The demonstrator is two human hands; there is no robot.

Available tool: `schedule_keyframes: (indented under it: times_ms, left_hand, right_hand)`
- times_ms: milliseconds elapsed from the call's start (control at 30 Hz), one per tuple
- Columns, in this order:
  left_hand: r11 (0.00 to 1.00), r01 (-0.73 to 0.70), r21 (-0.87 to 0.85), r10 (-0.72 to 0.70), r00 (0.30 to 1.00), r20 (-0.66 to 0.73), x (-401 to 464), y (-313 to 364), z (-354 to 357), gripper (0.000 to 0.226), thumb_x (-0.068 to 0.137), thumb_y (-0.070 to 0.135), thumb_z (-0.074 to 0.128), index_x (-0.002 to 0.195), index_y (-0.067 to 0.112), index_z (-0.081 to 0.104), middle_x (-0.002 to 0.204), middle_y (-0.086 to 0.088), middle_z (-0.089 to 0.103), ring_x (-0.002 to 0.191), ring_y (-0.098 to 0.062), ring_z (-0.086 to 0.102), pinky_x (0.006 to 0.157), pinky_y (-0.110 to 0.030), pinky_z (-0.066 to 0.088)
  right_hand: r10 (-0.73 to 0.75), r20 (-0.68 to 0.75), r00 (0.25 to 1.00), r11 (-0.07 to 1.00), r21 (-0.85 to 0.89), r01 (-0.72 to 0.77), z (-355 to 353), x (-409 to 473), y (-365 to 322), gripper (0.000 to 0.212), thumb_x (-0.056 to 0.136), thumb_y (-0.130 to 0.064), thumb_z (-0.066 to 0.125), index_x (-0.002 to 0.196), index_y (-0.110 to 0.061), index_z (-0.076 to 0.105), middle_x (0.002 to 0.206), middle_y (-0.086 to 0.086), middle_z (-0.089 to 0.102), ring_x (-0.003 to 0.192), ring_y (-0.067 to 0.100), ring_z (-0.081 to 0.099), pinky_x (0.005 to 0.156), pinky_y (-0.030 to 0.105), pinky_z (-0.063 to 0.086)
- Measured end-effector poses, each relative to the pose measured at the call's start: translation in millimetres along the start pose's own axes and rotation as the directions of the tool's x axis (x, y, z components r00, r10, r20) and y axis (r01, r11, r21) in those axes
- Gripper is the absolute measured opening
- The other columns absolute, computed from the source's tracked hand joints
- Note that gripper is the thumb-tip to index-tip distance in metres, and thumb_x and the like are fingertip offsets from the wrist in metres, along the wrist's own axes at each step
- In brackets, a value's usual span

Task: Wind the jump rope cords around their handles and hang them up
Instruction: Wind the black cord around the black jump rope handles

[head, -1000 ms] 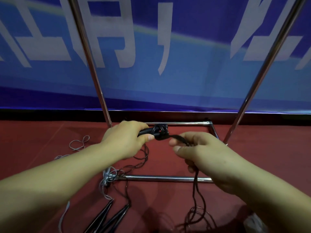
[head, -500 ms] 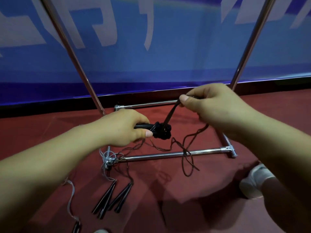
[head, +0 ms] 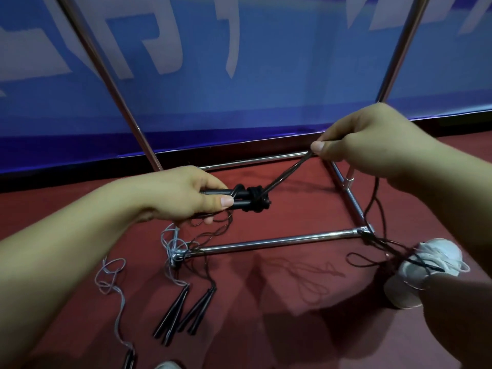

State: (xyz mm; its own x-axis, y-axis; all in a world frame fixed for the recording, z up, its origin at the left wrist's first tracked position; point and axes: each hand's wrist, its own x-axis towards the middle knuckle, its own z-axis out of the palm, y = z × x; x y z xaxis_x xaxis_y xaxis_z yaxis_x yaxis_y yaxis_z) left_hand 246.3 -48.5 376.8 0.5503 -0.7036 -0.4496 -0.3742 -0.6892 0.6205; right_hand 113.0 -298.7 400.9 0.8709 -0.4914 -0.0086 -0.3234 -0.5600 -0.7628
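Two black handles [head: 234,199] sit gripped in our left hand [head: 186,195]; our right hand [head: 370,139] pinches the taut black cord [head: 287,173] wound around them.

The left hand [head: 183,197] hides the near ends of the black handles [head: 241,199]. At six o'clock, a grey-corded handle [head: 129,359] and a white shoe [head: 166,365] are cut off.

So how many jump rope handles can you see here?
7. Two held handles being wound; two floor pairs, left pair and right pair; one handle at the bottom edge. More may be off-frame.
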Motion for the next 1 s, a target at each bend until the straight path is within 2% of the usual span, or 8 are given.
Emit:
schedule_keyframes:
  times_ms: [233, 400, 500, 567, 667, 800, 900, 1000]
  left_hand:
    - [0.999, 0.022, -0.045, -0.016, 0.992, 0.128, -2, 5, 2, 0.021, 0.098, 0.039, 0.057, 0.105, 0.026, 0.072, 0.066, 0.002, 0.063, 0.046, -0.013, 0.044, 0.047, -0.024, 0.038]
    - [0.994, -0.111, -0.018, 0.111, 0.953, 0.282, -9, 23, 10, 0.012, 0.096, 0.035, 0.062, 0.101, 0.032, 0.073, 0.066, 0.003, 0.062, 0.055, -0.017, 0.046, 0.05, -0.026, 0.04]
    - [0.969, -0.245, -0.036, 0.244, 0.922, 0.3, -16, 32, 11, 0.017, 0.093, 0.04, 0.066, 0.107, 0.034, 0.073, 0.071, -0.001, 0.063, 0.066, -0.022, 0.05, 0.06, -0.033, 0.04]
    - [0.94, -0.335, -0.071, 0.342, 0.907, 0.245, -20, 38, 10, 0.022, 0.092, 0.041, 0.068, 0.112, 0.034, 0.073, 0.078, -0.014, 0.061, 0.069, -0.026, 0.05, 0.063, -0.038, 0.041]
    - [0.896, -0.432, -0.104, 0.443, 0.886, 0.138, -29, 44, 9, 0.027, 0.088, 0.041, 0.068, 0.114, 0.036, 0.073, 0.083, -0.015, 0.064, 0.072, -0.035, 0.056, 0.068, -0.048, 0.048]
    - [0.835, -0.528, -0.154, 0.532, 0.847, -0.02, -33, 46, 13, 0.027, 0.089, 0.033, 0.069, 0.115, 0.031, 0.074, 0.085, -0.004, 0.07, 0.076, -0.021, 0.066, 0.071, -0.031, 0.053]
    - [0.823, -0.544, -0.16, 0.522, 0.837, -0.163, -32, 47, 16, 0.027, 0.087, 0.04, 0.07, 0.114, 0.04, 0.072, 0.08, -0.005, 0.07, 0.065, -0.04, 0.061, 0.058, -0.045, 0.05]
    - [0.829, -0.549, -0.104, 0.489, 0.803, -0.34, -28, 44, 13, 0.027, 0.085, 0.043, 0.067, 0.112, 0.045, 0.071, 0.074, 0.0, 0.07, 0.064, -0.031, 0.062, 0.059, -0.039, 0.049]
  right_hand:
    - [-0.047, -0.039, 0.998, 0.999, 0.011, 0.047, -4, 0, -7, 0.009, 0.083, -0.034, 0.078, 0.078, -0.026, 0.078, 0.08, -0.008, 0.072, 0.081, 0.002, 0.063, 0.063, 0.019, 0.044]
    - [-0.054, -0.035, 0.998, 0.996, 0.07, 0.056, 10, 5, -8, 0.007, 0.08, -0.03, 0.081, 0.079, -0.024, 0.08, 0.078, -0.006, 0.075, 0.082, 0.004, 0.068, 0.076, 0.023, 0.052]
    - [0.017, 0.023, 1.0, 0.976, 0.219, -0.022, 14, 8, -5, 0.005, 0.076, -0.019, 0.084, 0.075, -0.019, 0.08, 0.072, -0.007, 0.075, 0.072, -0.002, 0.068, 0.065, 0.012, 0.049]
    - [0.069, 0.063, 0.996, 0.948, 0.308, -0.086, 13, 11, -1, 0.006, 0.074, -0.014, 0.085, 0.075, -0.014, 0.079, 0.066, -0.005, 0.073, 0.064, 0.003, 0.066, 0.062, 0.011, 0.045]
    - [0.113, 0.115, 0.987, 0.891, 0.427, -0.152, 15, 11, 3, 0.007, 0.072, -0.009, 0.084, 0.076, -0.009, 0.078, 0.064, 0.003, 0.066, 0.066, 0.02, 0.05, 0.061, 0.028, 0.038]
    - [0.107, 0.261, 0.959, 0.831, 0.507, -0.231, 23, 6, 5, 0.013, 0.082, -0.002, 0.071, 0.074, -0.012, 0.075, 0.062, 0.004, 0.061, 0.055, 0.015, 0.045, 0.056, 0.028, 0.033]
    - [0.065, 0.413, 0.909, 0.781, 0.545, -0.303, 33, -1, 7, 0.03, 0.089, 0.007, 0.053, 0.075, -0.015, 0.069, 0.066, 0.006, 0.056, 0.056, 0.014, 0.043, 0.058, 0.029, 0.029]
    - [0.066, 0.463, 0.884, 0.805, 0.498, -0.321, 44, -7, 5, 0.017, 0.096, -0.003, 0.053, 0.088, -0.013, 0.064, 0.069, 0.003, 0.055, 0.054, 0.01, 0.036, 0.053, 0.025, 0.028]
